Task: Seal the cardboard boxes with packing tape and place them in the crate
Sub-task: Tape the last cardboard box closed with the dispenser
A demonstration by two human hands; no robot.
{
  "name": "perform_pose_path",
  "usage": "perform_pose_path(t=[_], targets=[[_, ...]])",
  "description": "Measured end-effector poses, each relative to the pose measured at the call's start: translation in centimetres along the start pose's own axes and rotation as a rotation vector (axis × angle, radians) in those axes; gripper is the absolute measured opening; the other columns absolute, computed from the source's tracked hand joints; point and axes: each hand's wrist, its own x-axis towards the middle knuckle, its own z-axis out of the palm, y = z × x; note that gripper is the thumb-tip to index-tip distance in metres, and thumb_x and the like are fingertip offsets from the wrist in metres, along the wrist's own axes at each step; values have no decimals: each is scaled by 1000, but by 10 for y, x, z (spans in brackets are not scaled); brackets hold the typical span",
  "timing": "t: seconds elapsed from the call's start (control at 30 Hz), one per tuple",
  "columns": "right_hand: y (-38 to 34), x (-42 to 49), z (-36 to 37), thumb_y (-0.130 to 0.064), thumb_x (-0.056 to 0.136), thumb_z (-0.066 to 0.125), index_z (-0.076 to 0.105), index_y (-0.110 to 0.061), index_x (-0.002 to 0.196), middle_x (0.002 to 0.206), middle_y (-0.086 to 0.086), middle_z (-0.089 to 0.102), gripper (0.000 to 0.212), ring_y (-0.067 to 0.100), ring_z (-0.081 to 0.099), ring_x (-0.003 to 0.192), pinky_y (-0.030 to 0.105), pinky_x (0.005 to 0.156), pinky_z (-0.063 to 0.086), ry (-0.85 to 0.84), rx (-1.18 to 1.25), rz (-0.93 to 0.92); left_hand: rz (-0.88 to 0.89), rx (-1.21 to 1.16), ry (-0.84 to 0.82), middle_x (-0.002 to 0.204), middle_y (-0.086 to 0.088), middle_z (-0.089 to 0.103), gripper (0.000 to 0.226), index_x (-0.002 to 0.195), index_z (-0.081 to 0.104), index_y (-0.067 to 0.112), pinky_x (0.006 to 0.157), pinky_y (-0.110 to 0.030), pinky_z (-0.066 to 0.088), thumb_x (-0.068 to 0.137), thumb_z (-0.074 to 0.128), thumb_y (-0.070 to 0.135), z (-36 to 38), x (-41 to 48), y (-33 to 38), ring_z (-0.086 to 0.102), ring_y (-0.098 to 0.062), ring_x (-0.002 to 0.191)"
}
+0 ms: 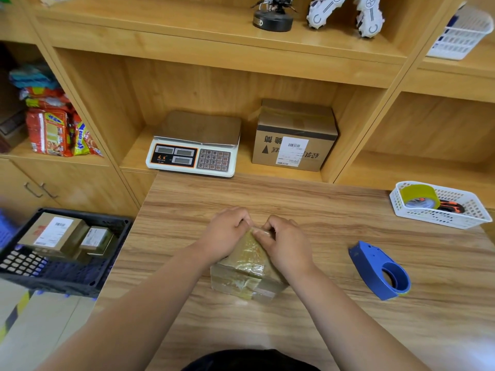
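A small cardboard box [245, 274] wrapped in shiny yellowish tape lies on the wooden table [321, 303] in front of me. My left hand [227, 234] grips the box's far left top edge, fingers curled over it. My right hand [285, 243] holds the far right side and its thumb presses the tape on top. The box's far end is hidden under both hands. A blue tape dispenser [380, 271] lies on the table to the right, apart from my hands. The dark crate [107, 263] stands low at the left with two sealed boxes [56, 234] inside.
A white basket [471, 218] with a tape roll [419, 195] sits at the table's far right. On the shelf behind stand a weighing scale [192, 145] and a larger labelled cardboard box [294, 137]. Snack bags [51, 129] fill the left cubby.
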Motion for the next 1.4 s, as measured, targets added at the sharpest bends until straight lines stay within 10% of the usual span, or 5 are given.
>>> perform_pose_path(t=[0.23,0.73,1.0,1.4], targets=[[-8,9,4,-50,86,57,42,-22,71,72,-7,46,35,21,49,81,31,61,25,-3,-85,6,-78,-22,34,108,1,62,22,106,60,23,91,-31,41,98,41,17,3,-1,-5,52,-14,104],[10,6,-9,-19,92,56,62,-19,96,93,-5,61,7,17,52,95,27,79,35,-216,115,-47,-93,-84,29,87,15,63,16,76,61,29,82,-32,46,90,56,22,2,-3,-1,56,-9,92],[-14,-26,0,-81,59,32,35,-24,138,138,-7,41,97,20,24,132,48,116,6,-203,-333,-7,-116,-123,59,87,17,66,16,74,63,32,79,-28,48,89,59,26,4,-3,-4,58,-1,88],[9,-15,-17,-43,77,72,28,-21,147,146,-2,36,86,14,24,129,23,104,18,-378,49,-82,-128,-107,73,84,14,66,17,72,60,33,69,-25,47,89,58,27,5,-6,-3,59,-2,77]])
